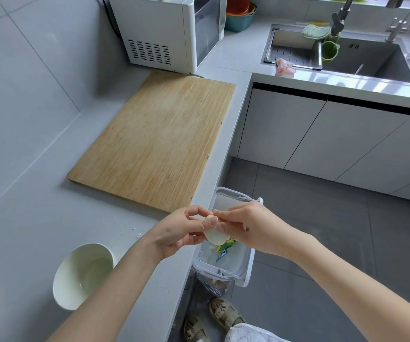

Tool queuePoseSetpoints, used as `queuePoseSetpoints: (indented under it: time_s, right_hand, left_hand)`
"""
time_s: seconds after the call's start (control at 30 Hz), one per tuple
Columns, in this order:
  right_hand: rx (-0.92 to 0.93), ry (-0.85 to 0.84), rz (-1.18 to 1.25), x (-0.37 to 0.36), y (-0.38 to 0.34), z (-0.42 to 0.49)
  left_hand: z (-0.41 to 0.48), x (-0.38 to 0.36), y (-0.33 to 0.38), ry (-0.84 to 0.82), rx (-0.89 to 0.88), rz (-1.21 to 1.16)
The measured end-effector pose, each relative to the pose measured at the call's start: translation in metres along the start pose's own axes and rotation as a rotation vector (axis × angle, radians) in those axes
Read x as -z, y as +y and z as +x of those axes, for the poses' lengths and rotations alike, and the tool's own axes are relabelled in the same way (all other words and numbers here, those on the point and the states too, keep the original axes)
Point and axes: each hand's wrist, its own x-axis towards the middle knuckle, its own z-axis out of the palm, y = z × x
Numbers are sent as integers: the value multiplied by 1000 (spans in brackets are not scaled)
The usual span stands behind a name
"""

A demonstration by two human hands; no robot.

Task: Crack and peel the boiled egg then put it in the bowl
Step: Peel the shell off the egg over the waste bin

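The boiled egg [214, 236] shows smooth white flesh at its lower end and sits between both hands, just past the counter's front edge and over a hanging bin. My left hand [178, 230] grips it from the left, thumb across its top. My right hand [247, 224] touches the egg's upper end with its fingertips; whether it pinches shell I cannot tell. The white bowl [81, 276] stands on the grey counter to the lower left, holding nothing that I can see.
A white hanging waste bin [233, 272] with wrappers inside clips to the counter edge under the egg. Small shell bits [136, 232] lie on the counter. A wooden cutting board [154, 141] lies beyond, a microwave [171, 30] behind it, a sink [362, 58] at far right.
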Motion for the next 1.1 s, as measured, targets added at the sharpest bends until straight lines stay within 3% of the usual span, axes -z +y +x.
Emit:
queuePoseSetpoints:
  time_s: [0.3,0.63,0.83,0.93,1.0,1.1]
  right_hand:
    - [185,-13,-331,-5,-7,3]
    - [208,4,-400,-10,-3,3]
    - [105,68,-206,-15,4,4]
    - [-21,203,-135,-16,4,6]
    - [-108,287,-197,-15,9,5]
    - [-203,203,-278,-20,19,2]
  left_hand:
    - [1,2,-5,19,16,-20]
    - [0,3,-8,6,28,-60]
    - [-1,2,-9,8,39,-70]
    - [0,3,-8,-3,36,-97]
    - [0,4,-7,-7,30,-141]
    - [-1,6,-4,1,19,-190]
